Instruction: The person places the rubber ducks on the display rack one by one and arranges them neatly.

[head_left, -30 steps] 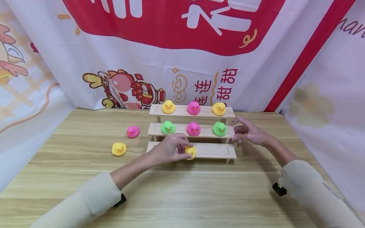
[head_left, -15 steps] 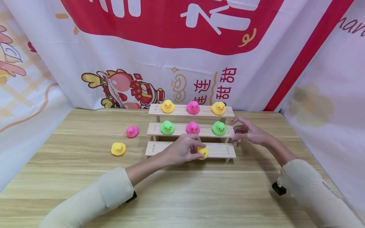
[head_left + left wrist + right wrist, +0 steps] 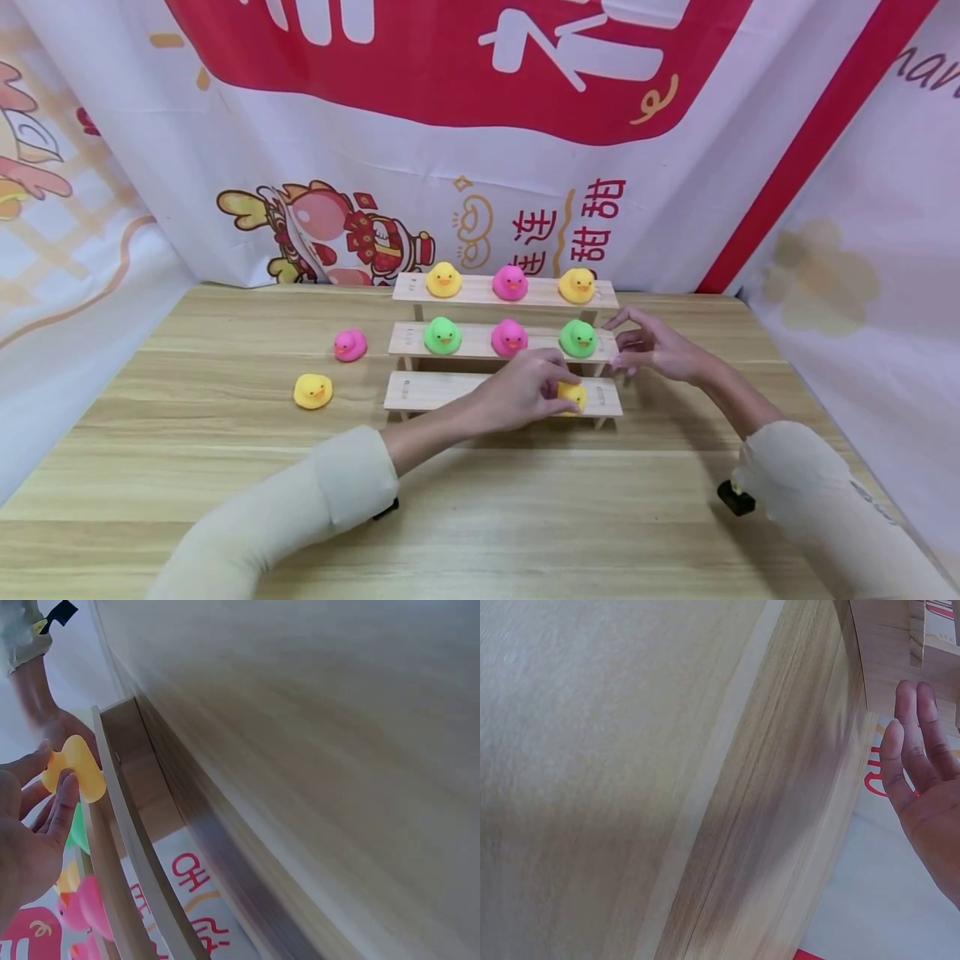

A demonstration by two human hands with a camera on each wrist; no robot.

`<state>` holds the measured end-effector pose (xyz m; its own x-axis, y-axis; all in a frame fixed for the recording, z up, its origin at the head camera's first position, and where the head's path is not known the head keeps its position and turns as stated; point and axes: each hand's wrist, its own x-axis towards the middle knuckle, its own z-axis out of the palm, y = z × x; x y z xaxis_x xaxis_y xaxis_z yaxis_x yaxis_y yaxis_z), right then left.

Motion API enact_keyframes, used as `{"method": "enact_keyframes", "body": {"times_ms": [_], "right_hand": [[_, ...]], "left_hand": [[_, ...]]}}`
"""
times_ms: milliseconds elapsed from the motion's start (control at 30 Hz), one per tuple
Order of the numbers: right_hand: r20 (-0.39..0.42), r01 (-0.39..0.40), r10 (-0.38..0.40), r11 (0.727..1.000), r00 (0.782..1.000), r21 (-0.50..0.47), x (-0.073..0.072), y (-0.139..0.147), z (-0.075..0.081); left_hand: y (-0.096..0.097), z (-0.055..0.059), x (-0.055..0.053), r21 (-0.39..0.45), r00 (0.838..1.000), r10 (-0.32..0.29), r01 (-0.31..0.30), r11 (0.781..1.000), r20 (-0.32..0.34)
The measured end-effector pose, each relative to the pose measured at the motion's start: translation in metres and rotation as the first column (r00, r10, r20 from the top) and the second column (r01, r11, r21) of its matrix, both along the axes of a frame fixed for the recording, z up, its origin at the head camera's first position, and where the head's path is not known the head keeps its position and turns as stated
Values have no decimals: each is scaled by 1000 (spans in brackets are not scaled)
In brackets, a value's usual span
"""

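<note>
My left hand (image 3: 528, 387) pinches a yellow rubber duck (image 3: 573, 398) between thumb and fingers at the right part of the bottom shelf. Close up in the left wrist view, the yellow duck (image 3: 86, 774) shows its side by the shelf edge. The wooden three-tier stand (image 3: 442, 390) carries other ducks above. My right hand (image 3: 660, 350) is at the right end of the middle shelf, fingertips right at its edge, near the green duck (image 3: 578, 338). Its fingers (image 3: 935, 731) look loosely extended beside the stand in the right wrist view.
A yellow duck (image 3: 442, 281), a pink duck (image 3: 510, 284) and another yellow duck (image 3: 577, 286) line the top shelf. The middle shelf holds green (image 3: 442, 336), pink (image 3: 509, 337) and green ducks. Left of the stand, a pink duck (image 3: 350, 345) and a yellow duck (image 3: 312, 391) lie on the table (image 3: 495, 517).
My left hand has slid the yellow duck rightward along the bottom shelf, from near its middle to near its right end. The right hand has stayed in place.
</note>
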<state>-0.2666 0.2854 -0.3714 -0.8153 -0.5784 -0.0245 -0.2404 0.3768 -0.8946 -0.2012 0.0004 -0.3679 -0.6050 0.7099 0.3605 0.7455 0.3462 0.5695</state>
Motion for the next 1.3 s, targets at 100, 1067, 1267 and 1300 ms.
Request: {"method": "enact_keyframes", "body": {"times_ms": [100, 1067, 1267, 1300], "right_hand": [[4, -1, 1, 1000, 1000, 1, 0, 0, 0], [19, 8, -8, 1000, 1000, 4, 0, 0, 1], [4, 1, -1, 1000, 1000, 1, 1, 0, 1], [3, 2, -2, 1000, 1000, 0, 1, 0, 1]], "left_hand": [[10, -1, -2, -8, 1000, -10, 10, 1000, 11], [25, -3, -1, -98, 999, 14, -18, 995, -42], [14, 2, 7, -45, 998, 5, -8, 999, -62], [12, 3, 8, -43, 998, 7, -10, 999, -60]]}}
